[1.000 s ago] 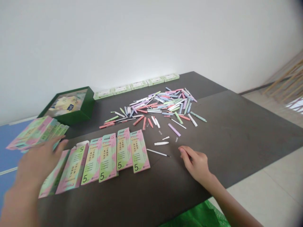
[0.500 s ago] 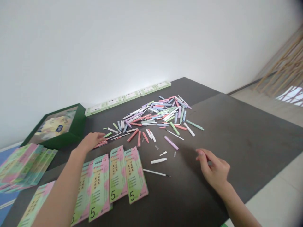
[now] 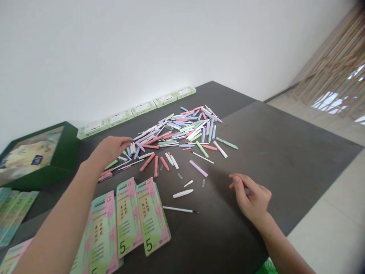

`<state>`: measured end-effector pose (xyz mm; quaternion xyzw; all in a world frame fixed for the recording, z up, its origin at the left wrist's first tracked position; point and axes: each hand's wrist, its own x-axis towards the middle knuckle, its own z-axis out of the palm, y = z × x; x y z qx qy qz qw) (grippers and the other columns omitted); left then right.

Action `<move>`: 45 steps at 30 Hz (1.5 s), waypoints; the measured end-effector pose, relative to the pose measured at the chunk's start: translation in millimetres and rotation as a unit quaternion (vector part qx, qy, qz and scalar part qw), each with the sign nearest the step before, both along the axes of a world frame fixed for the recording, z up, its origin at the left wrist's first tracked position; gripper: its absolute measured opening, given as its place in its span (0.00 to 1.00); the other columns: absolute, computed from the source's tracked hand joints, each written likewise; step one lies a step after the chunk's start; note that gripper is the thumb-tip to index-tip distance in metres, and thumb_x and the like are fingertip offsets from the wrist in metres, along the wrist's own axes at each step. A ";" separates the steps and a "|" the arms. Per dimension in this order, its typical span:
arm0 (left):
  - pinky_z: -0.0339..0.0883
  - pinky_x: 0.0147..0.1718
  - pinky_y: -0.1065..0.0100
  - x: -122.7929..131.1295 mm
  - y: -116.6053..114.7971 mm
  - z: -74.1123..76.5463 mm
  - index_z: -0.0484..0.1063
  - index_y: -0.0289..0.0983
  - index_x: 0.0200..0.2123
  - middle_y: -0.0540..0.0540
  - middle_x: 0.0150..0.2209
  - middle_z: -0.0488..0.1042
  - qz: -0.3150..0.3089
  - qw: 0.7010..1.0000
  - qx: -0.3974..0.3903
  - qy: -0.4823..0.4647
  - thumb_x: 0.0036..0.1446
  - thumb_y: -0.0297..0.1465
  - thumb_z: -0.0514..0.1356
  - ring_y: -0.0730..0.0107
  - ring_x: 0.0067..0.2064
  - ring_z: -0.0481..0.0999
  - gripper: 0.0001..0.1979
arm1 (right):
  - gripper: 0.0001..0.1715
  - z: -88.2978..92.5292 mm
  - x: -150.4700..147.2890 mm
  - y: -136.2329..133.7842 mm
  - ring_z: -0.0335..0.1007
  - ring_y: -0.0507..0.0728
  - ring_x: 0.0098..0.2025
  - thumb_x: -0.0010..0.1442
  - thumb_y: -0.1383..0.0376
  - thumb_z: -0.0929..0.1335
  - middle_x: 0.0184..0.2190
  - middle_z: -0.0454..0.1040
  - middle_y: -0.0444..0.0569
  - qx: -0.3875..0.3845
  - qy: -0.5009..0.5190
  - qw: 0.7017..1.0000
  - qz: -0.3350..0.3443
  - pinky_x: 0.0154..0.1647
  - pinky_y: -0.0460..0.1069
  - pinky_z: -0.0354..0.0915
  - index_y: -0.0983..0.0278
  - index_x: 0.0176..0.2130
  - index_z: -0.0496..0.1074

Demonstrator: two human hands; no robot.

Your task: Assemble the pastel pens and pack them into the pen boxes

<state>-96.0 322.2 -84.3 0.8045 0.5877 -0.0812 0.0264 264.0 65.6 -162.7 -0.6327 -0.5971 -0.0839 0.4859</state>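
My left hand reaches over the left end of a pile of pastel pen parts, its fingertips beside small white and blue pieces; whether they pinch anything is hidden. My right hand hovers over the dark table at the right, thumb and fingertips pressed together, and what they hold, if anything, is too small to name. Between the hands lie a purple barrel, a white barrel, a small white tip and a white refill. Several red parts lie below the pile's left side.
Green-pink packets marked 5 lie at the front left, with more at the far left. A green box holding plastic-wrapped items stands at the left. Slim green boxes line the wall. The dark table extends right.
My left hand has moved up and right, from the green and red parts to the pile's left end. My right hand keeps its pinched pose. The view has shifted slightly.
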 end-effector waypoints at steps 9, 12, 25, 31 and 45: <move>0.71 0.48 0.52 -19.2 26.0 -13.8 0.69 0.36 0.52 0.42 0.50 0.73 -0.008 0.997 -0.049 0.055 0.62 0.38 0.58 0.61 0.49 0.75 0.18 | 0.11 2.9 2.3 -5.1 0.69 0.48 0.15 0.65 0.66 0.64 0.17 0.74 0.41 0.005 0.019 1.000 -0.022 0.20 0.41 0.66 0.63 0.32 0.74; 0.70 0.49 0.52 -41.7 21.9 -17.3 0.69 0.36 0.52 0.42 0.50 0.73 0.011 0.996 -0.054 0.074 0.62 0.38 0.58 0.61 0.49 0.74 0.18 | 0.10 6.9 0.3 -7.5 0.68 0.48 0.15 0.64 0.68 0.64 0.17 0.74 0.40 0.002 0.023 1.000 0.008 0.20 0.41 0.66 0.62 0.33 0.74; 0.70 0.49 0.52 -33.2 36.0 -24.4 0.69 0.35 0.52 0.43 0.48 0.75 0.014 0.996 -0.068 0.060 0.63 0.39 0.57 0.61 0.48 0.76 0.18 | 0.07 -0.5 5.5 -18.5 0.70 0.47 0.18 0.63 0.70 0.66 0.19 0.75 0.39 -0.022 0.036 0.999 0.008 0.25 0.41 0.68 0.61 0.36 0.74; 0.67 0.51 0.56 -31.2 36.5 -8.8 0.69 0.34 0.55 0.40 0.49 0.78 0.019 0.998 -0.026 0.052 0.65 0.34 0.51 0.59 0.50 0.76 0.19 | 0.08 -0.2 4.7 -18.5 0.71 0.48 0.18 0.63 0.70 0.65 0.19 0.74 0.38 -0.022 0.036 0.999 0.008 0.25 0.42 0.69 0.60 0.36 0.74; 0.70 0.48 0.56 -19.0 -84.6 22.9 0.78 0.53 0.41 0.56 0.44 0.80 0.023 0.996 0.076 -0.043 0.52 0.52 0.40 0.52 0.46 0.78 0.29 | 0.16 21.5 8.1 15.9 0.68 0.50 0.18 0.70 0.64 0.58 0.20 0.74 0.42 -0.133 -0.256 0.922 0.259 0.21 0.48 0.58 0.65 0.43 0.73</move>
